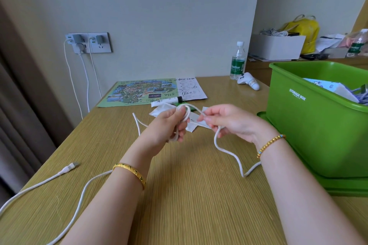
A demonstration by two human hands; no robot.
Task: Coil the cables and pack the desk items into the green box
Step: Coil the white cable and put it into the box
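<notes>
Both hands are raised over the middle of the wooden desk [199, 195] with a white cable [227, 150] between them. My left hand [169, 123] grips a small coil of that cable. My right hand [229, 120] pinches the strand leading into the coil, and the rest hangs down in a loop to the desk. A second white cable [79, 201] with a plug at its end lies loose at the left. The green box [310, 125] stands at the right on its lid [348, 185], with paper and other items inside.
Behind my hands lie white packets [161, 110], a white tube [169, 101] and a green map sheet [139, 91]. A water bottle [238, 61] and a white controller [249, 81] stand at the back. Chargers with hanging cords fill the wall socket [89, 42].
</notes>
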